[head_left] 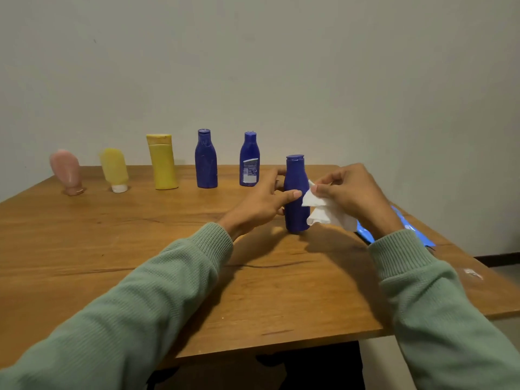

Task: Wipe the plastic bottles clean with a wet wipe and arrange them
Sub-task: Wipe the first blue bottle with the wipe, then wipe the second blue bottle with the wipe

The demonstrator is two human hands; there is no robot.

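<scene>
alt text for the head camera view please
The left hand grips an upright blue bottle on a wooden table while the right hand holds a white wet wipe at its side. A row of five other bottles stands behind.

The nearest bottle [295, 175] is dark blue, the wipe [329, 212] white, the packet [365, 235] bright blue. The table [140, 249] is brown and wood-grained, the sleeves [157, 291] sage green.

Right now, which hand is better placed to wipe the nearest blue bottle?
Right. The right hand pinches the wipe, which hangs just beside the bottle. The left hand grips the bottle, thumb in front, and seems better used to hold it upright.
</scene>
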